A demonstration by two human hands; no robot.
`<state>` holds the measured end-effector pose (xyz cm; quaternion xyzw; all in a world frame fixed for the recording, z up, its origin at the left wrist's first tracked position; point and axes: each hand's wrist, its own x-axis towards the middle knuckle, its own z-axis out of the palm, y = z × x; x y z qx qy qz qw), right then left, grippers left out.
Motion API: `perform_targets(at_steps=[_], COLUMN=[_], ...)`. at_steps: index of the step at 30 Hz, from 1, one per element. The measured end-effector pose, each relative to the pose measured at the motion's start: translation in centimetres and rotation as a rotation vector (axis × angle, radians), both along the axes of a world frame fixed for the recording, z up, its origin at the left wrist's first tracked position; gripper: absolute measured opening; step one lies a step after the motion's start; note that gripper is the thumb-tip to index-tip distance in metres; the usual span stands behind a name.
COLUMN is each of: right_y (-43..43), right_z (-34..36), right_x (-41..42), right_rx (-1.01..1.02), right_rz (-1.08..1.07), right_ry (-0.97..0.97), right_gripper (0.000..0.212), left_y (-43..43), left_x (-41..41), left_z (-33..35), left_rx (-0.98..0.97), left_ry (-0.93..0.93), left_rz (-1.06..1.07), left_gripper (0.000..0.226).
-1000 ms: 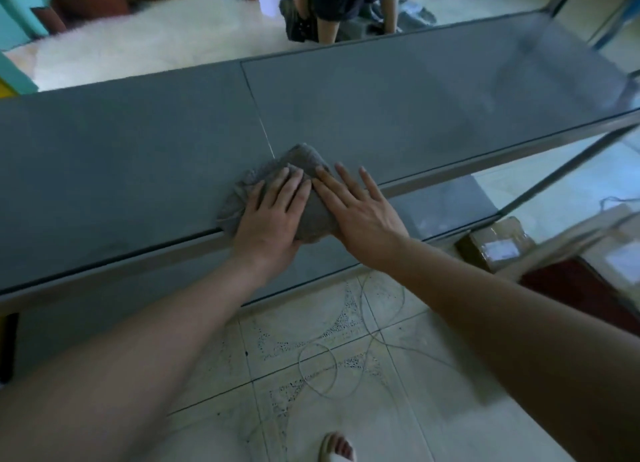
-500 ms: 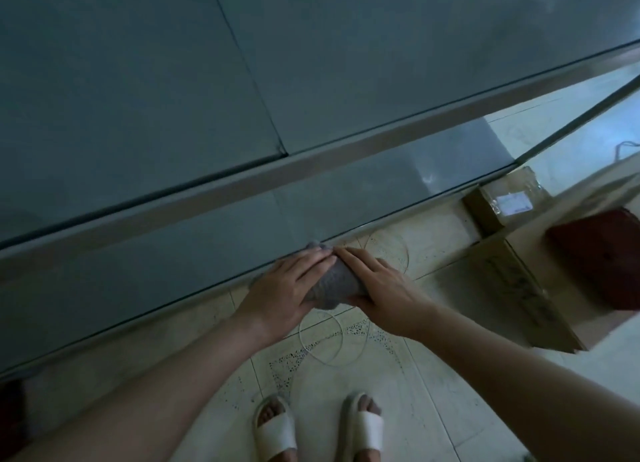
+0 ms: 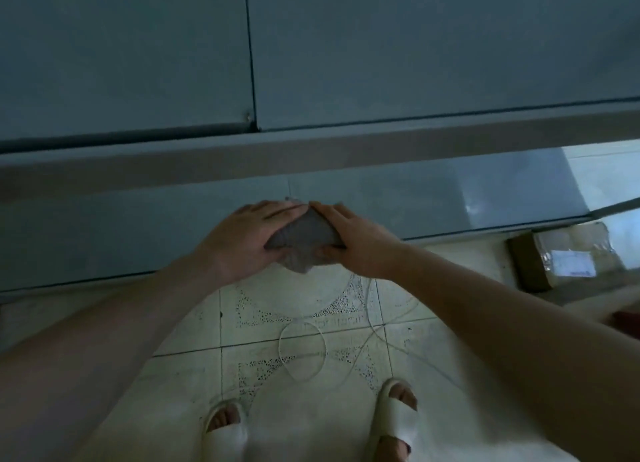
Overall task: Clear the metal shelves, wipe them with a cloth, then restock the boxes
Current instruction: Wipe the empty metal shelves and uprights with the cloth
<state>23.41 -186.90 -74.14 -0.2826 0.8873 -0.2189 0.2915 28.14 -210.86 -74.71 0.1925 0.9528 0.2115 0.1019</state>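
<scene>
A bunched grey cloth [image 3: 304, 234] sits between both my hands at the front edge of the lower metal shelf [image 3: 138, 226]. My left hand [image 3: 242, 239] grips its left side and my right hand [image 3: 356, 239] grips its right side, fingertips nearly touching over the shelf. The bare top shelf [image 3: 381, 45] fills the upper view, split by a seam, with its front rail [image 3: 346, 153] just above my hands. A taped cardboard box [image 3: 561, 259] lies on the floor at the right.
Patterned floor tiles [image 3: 194, 330] lie below, crossed by a thin looped white cable [image 3: 301, 354]. My feet in white slippers [image 3: 394, 423] stand near the bottom edge. A blurred brown box edge and a dark red object [image 3: 627, 317] sit at the far right.
Both hands carried the cloth down from the top shelf to the lower shelf's front edge. The view has tilted down, so my feet show.
</scene>
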Motion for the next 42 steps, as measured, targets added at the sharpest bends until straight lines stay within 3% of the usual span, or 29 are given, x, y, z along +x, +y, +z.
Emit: perform_targets(at_steps=[3,5,9,13,17,20,23,27,34,42], right_y=[1.5,2.9,3.2,-0.9,-3.6,-3.4,-2.8,-3.1,-3.0,-6.9], right_z=[-5.2,-10.1,-18.5,-21.5,-25.6,-27.0,-26.8,-26.9,-27.7,-28.0], right_x=[-3.5,-4.7,-5.6,-6.8,-5.6,-5.2,-5.5,-6.7,-9.7,-20.6], right_rx=[0.041,0.192,0.27,0.157,0.295,0.329,0.365,0.33,0.281,0.281], right_rz=[0.035,0.084,0.086,0.049,0.167,0.183,0.231,0.235,0.3,0.265], right_ry=[0.1,0.163,0.303,0.406,0.435,0.459,0.451,0.519,0.636,0.632], right_gripper=[0.081,0.085,0.079,0.068,0.076,0.077,0.081,0.089,0.086,0.083], left_y=[0.5,0.5,-0.7,-1.4,-0.6,-0.2,0.1,-0.2,-0.1,0.2], left_x=[-3.1,-3.6,-3.6,-4.5,-5.5,-5.3,-5.0,-5.0,-4.9,-5.4], left_z=[-4.2,-8.3,-17.3,-22.8,-27.0,-30.0,-29.8,-29.6,-30.2,-30.3], left_rx=[-0.159,-0.257,-0.236,-0.208,-0.115,-0.163,-0.174,-0.164,-0.17,-0.184], left_ry=[0.108,0.049,-0.098,-0.083,-0.008,0.03,0.03,0.045,0.08,0.087], left_rz=[-0.019,0.04,0.298,0.493,0.643,0.663,0.655,0.67,0.671,0.679], left_gripper=[0.081,0.081,0.07,0.062,0.057,0.068,0.063,0.072,0.07,0.067])
